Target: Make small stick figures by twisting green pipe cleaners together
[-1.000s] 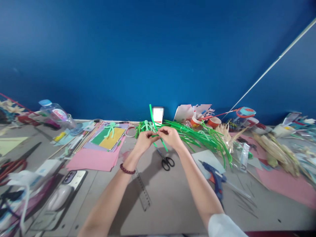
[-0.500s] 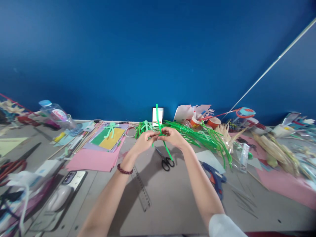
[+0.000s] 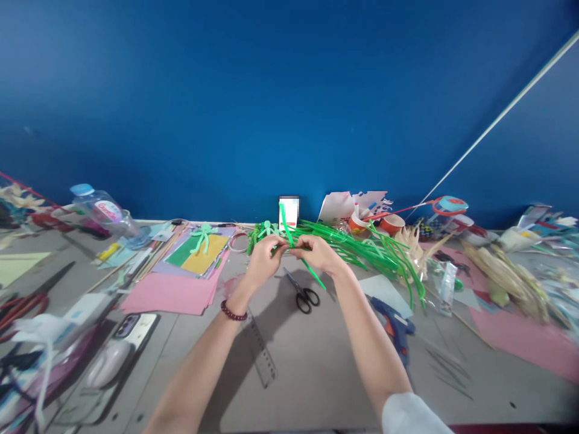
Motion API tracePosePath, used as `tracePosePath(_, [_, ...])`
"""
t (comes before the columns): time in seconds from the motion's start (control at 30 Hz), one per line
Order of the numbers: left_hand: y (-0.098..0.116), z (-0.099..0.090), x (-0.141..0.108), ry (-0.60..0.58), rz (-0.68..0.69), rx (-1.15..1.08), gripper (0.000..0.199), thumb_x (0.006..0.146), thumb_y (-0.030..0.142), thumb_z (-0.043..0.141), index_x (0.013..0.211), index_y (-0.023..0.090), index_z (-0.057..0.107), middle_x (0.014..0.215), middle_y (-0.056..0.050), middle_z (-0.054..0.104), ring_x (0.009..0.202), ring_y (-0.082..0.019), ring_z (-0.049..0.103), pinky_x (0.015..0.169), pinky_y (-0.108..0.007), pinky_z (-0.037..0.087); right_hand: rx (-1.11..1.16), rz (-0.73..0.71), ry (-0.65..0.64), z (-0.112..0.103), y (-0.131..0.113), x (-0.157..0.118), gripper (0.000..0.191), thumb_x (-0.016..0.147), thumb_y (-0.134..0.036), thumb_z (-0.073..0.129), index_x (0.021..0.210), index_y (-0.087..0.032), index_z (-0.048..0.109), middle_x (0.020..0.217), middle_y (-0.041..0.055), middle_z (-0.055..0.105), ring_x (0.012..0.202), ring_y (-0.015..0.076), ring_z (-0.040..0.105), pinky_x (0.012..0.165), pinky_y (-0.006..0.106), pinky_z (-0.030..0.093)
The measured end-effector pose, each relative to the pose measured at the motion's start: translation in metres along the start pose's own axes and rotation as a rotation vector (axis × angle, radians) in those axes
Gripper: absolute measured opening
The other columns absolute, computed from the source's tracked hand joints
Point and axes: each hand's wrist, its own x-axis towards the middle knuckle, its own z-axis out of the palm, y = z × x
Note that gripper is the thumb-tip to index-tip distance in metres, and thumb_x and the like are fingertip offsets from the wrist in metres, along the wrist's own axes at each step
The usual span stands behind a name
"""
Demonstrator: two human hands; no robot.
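Green, soft-looking and bent at its middle, a thin green strip (image 3: 286, 224) sits between the two hands, just beyond the scissors (image 3: 300, 290) that lie on the grey table (image 3: 335, 374). The left hand (image 3: 265, 259) pinches it between thumb and fingertips, the other fingers curled in; the right hand (image 3: 320, 254) pinches it from the other side, so the two sets of fingertips nearly meet. One end rises up and away from the scissors, while the other slants down to the right, over towards their handles.

As for how far the piece has come, it looks part-worked: a bend or small twist seems to be in the middle, though the fingers hide most of it, and both long ends stick out plain and loose. How much shaping remains, I cannot tell. For comparison, a pale green figure (image 3: 204, 236) with limbs already formed lies on coloured sheets (image 3: 208, 258) to the left of the scissors, and a second figure (image 3: 268, 228) is beyond them, close behind the left hand. Unworked-looking green lengths (image 3: 384, 253) are heaped beyond and to the right of the scissors, a blue glue gun (image 3: 398, 328) lies to their right, and a clear ruler (image 3: 261, 354) lies nearer the person, to their left
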Motion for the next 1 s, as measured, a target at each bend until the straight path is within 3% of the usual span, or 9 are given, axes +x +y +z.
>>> tracePosePath(0.27, [-0.005, -0.005, 0.003, -0.070, -0.107, -0.121, 0.018, 0.082, 0.026, 0.055, 0.068, 0.016, 0.059, 0.068, -0.002, 0.059, 0.064, -0.014, 0.053, 0.050, -0.022, 0.035, 0.086, 0.031, 0.008, 0.000, -0.003, -0.002, 0.026, 0.070, -0.040, 0.065, 0.062, -0.016, 0.059, 0.056, -0.0026, 0.055, 0.058, 0.0123, 0.048, 0.057, 0.024, 0.035])
tracePosePath(0.47, [0.002, -0.008, 0.003, -0.118, -0.146, -0.183, 0.021, 0.077, 0.035, 0.063, 0.084, 0.016, 0.065, 0.079, -0.005, 0.065, 0.063, -0.013, 0.054, 0.052, -0.022, 0.039, 0.079, 0.024, 0.045, 0.000, -0.006, -0.005, 0.017, 0.070, -0.032, 0.064, 0.063, -0.017, 0.060, 0.058, -0.0027, 0.056, 0.059, 0.0125, 0.049, 0.057, 0.024, 0.035])
tracePosePath(0.57, [0.009, -0.006, 0.002, -0.080, -0.113, -0.155, 0.022, 0.078, 0.038, 0.062, 0.082, 0.016, 0.064, 0.080, -0.005, 0.065, 0.069, -0.014, 0.056, 0.058, -0.023, 0.042, 0.016, 0.006, 0.066, 0.002, -0.007, -0.005, 0.007, 0.069, -0.023, 0.061, 0.067, -0.017, 0.064, 0.063, -0.0014, 0.060, 0.065, 0.0146, 0.054, 0.061, 0.025, 0.038])
tracePosePath(0.77, [0.012, 0.002, 0.000, 0.062, -0.160, -0.281, 0.023, 0.081, 0.037, 0.058, 0.072, 0.016, 0.058, 0.068, -0.001, 0.058, 0.064, -0.013, 0.053, 0.055, -0.022, 0.040, -0.078, -0.057, 0.079, 0.009, -0.011, -0.004, 0.011, 0.071, -0.023, 0.059, 0.061, -0.018, 0.059, 0.063, -0.0003, 0.063, 0.066, 0.0158, 0.057, 0.065, 0.026, 0.041])
tracePosePath(1.0, [0.005, 0.018, -0.002, 0.247, -0.443, -0.688, 0.028, 0.072, 0.039, 0.066, 0.065, 0.018, 0.049, 0.052, 0.007, 0.036, 0.044, -0.006, 0.028, 0.042, -0.022, 0.024, 0.026, -0.049, 0.043, 0.014, -0.008, 0.000, 0.024, 0.074, -0.036, 0.062, 0.060, -0.018, 0.056, 0.059, -0.0005, 0.061, 0.060, 0.0138, 0.053, 0.061, 0.025, 0.038])
